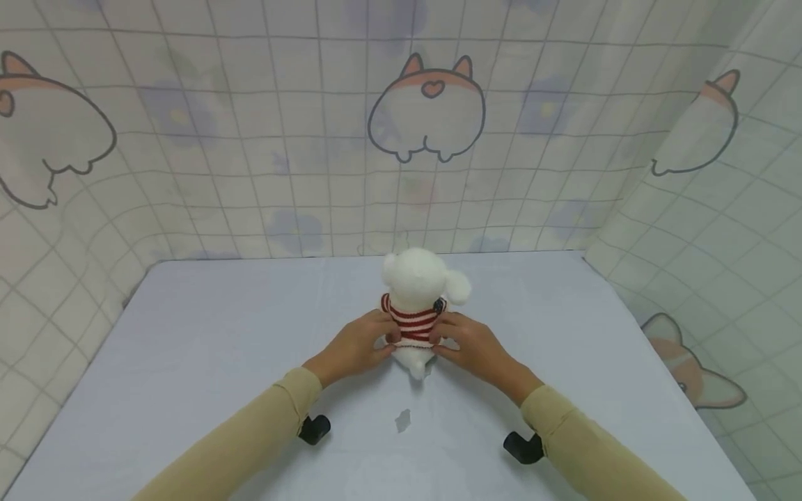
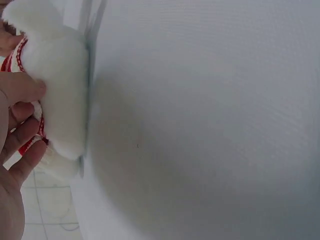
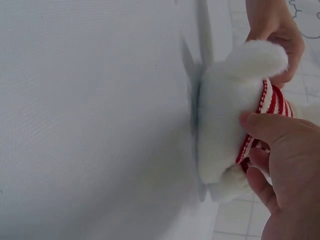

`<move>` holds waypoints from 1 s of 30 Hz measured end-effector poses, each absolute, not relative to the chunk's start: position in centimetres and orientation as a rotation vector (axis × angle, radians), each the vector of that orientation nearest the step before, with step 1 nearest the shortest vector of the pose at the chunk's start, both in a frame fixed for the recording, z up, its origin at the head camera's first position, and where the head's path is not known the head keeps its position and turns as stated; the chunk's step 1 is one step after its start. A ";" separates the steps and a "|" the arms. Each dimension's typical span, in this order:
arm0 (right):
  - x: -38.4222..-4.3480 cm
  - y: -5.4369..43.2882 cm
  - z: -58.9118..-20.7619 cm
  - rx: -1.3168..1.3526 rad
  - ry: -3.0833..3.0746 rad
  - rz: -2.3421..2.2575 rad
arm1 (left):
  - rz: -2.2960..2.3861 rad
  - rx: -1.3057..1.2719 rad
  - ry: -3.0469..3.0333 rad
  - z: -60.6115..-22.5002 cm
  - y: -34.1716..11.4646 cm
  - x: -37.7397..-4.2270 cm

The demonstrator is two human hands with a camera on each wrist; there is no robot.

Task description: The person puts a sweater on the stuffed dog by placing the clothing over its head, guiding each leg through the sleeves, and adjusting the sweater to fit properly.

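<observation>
A white plush animal (image 1: 418,278) in a red-and-white striped knitted sweater (image 1: 415,325) sits upright on the table, its back and short tail (image 1: 415,362) facing me. My left hand (image 1: 365,339) grips the sweater's left side near the hem, its thumb (image 2: 31,89) lying by the white fur. On the opposite side, my right hand (image 1: 473,344) pinches the hem between thumb (image 3: 255,122) and curled fingers. One floppy ear (image 1: 459,287) sticks out to the right. The toy's face is turned away and hidden.
A pale table (image 1: 238,313) spreads around the toy, with a small grey patch (image 1: 403,420) in front. Behind it hangs a checked cloth (image 1: 301,160) printed with corgis, continuing along both sides. Black rounded pieces (image 1: 315,429) show beside both sleeves.
</observation>
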State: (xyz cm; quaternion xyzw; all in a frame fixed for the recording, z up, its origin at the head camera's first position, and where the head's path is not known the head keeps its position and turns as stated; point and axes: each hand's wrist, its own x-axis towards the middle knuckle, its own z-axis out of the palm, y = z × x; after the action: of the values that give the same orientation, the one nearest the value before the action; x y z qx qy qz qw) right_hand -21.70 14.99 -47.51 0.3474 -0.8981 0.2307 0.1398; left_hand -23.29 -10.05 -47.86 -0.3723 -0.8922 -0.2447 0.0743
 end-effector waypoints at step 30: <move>-22.0 14.2 -46.8 0.999 -2.809 0.551 | -0.542 -1.149 -2.794 -48.2 -10.3 -24.2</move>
State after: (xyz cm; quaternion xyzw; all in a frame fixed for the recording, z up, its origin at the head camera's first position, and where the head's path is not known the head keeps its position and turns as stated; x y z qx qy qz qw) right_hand -21.99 14.22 -46.77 0.3291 -0.9251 0.1814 0.0546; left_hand -24.18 -10.32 -48.17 -0.3741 -0.9097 -0.1766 0.0361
